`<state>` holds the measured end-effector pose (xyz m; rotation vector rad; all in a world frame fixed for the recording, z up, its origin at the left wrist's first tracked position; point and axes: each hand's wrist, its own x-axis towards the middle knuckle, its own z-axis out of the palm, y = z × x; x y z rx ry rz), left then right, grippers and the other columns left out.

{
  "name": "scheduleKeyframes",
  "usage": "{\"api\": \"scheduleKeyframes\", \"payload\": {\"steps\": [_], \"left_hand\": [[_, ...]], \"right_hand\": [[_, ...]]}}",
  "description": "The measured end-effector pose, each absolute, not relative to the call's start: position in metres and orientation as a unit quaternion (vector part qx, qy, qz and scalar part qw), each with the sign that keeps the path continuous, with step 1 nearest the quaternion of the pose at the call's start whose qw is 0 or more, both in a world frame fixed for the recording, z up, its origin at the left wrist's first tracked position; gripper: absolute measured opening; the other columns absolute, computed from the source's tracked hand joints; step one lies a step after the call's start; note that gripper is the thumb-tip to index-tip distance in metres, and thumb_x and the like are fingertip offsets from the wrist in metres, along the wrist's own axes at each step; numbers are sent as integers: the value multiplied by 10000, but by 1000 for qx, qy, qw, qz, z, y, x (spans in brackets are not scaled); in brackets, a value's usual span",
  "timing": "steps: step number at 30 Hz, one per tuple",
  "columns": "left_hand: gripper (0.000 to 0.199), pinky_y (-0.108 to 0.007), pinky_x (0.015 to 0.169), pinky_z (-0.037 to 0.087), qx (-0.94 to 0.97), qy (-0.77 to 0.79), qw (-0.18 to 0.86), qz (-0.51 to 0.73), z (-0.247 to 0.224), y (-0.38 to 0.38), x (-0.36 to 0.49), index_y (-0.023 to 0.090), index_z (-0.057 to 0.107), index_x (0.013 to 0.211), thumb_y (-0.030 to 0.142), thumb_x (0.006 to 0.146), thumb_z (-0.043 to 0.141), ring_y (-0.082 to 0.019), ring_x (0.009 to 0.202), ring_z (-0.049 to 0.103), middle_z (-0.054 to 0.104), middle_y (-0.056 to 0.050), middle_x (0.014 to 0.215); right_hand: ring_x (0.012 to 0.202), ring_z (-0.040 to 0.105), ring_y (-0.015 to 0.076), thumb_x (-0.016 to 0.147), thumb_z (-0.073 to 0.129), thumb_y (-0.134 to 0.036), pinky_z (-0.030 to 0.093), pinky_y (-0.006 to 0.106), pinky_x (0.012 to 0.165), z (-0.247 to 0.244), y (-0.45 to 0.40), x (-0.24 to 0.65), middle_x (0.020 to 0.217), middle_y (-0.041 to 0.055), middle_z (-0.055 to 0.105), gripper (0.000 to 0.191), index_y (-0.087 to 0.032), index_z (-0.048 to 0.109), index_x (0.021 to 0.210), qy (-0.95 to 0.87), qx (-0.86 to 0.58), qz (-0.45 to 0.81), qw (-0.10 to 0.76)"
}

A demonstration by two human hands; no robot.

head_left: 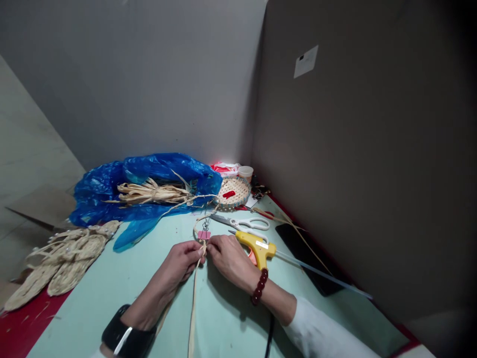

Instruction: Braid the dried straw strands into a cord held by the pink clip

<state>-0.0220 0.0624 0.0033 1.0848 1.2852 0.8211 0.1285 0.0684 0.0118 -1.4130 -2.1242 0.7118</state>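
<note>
My left hand (185, 259) pinches a pale straw strand (193, 308) between thumb and fingers, just below a pink binder clip (203, 234). Close against it on the right, my right hand (228, 253) has its fingertips closed at the same strand. From the fingers the strand hangs down toward the table's near edge. A thinner straw cord (195, 226) curves up from the clip toward the bundle. The fingers hide part of the work between them. Right beside my right hand lies a yellow glue gun (257, 244) with a long clear glue stick.
White-handled scissors (257, 223) lie behind the glue gun. A blue plastic bag (100, 181) holds a straw bundle (152, 192). Woven sandal pieces (70, 258) rest at left. A round woven basket (244, 190), a cup (245, 172) and a black phone-like slab (324, 278) stand or lie around; grey partitions rise behind.
</note>
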Motion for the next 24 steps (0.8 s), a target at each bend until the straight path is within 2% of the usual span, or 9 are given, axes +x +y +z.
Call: {"api": "scheduleKeyframes", "payload": {"steps": [3,8,11,15,20,24], "left_hand": [[250,-178,403,115,488,563,563,358,2,61,-20,146,569,607,370,645,672,-29,377,234,389,92,432],[191,-192,486,288,539,557,526,350,1,62,-25,141,611,609,328,628,648,-91,506,451,586,9,577],[222,-237,559,357,580,562,490,330,3,63,-33,152,620,567,349,668,617,-151,584,532,641,-27,604],[244,-290,628,372,630,588,401,310,9,57,-33,186,628,592,352,748,539,-199,598,557,643,-23,553],[260,-325,619,300,674,613,288,297,15,34,-7,233,510,563,331,800,466,-214,558,490,575,-19,547],[246,-322,613,296,687,611,269,288,15,21,7,239,472,578,303,814,440,-204,554,472,539,-13,558]], "right_hand": [[576,470,128,900,425,-177,244,258,547,10,68,127,615,46,625,325,-146,655,673,-772,-521,265,249],[612,527,136,868,476,-173,282,241,572,13,67,122,652,55,660,272,-149,658,667,-761,-534,270,251],[610,531,147,833,497,-156,278,247,569,16,66,121,655,70,660,231,-141,659,669,-753,-548,263,251],[586,509,152,798,496,-135,250,260,546,16,65,121,638,84,651,207,-127,671,688,-744,-562,252,259],[552,478,120,764,491,-115,275,237,544,12,69,123,607,50,646,227,-131,690,658,-740,-545,277,279],[515,392,99,725,521,-115,258,232,522,12,73,129,519,12,581,206,-129,685,599,-737,-532,299,290]]}}
